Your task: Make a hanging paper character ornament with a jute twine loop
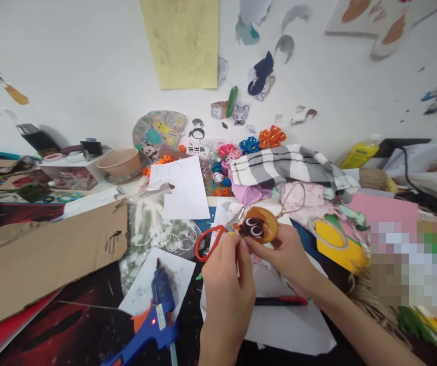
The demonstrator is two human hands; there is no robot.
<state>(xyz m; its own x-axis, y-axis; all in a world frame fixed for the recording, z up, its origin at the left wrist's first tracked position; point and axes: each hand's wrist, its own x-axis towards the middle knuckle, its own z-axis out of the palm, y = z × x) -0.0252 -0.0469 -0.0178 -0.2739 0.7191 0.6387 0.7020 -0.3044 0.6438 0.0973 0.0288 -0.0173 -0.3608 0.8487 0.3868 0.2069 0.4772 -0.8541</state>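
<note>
One cutout (260, 223) is perching above the left hand (228, 284) | right hand (289, 254) is gripping its edge | whether left is gripping, can't tell

Brown cartoon-face cutout (266, 223), held between thumb and fingers of the right hand (290, 251); the left hand (228, 279) has its fingertips bunched at the cutout's near left edge, contact unclear. Left of the cutout: red-handled scissors (205, 256); farther left and nearer the viewer, a blue hot-glue gun (163, 295), red indicator lit; farthest left, a corrugated cardboard panel (62, 254). Nearer the viewer than the cutout: a black-and-red pen (279, 301). Behind the cutout: a checked cloth (290, 168); behind and right, a yellow bottle (357, 153).
</note>
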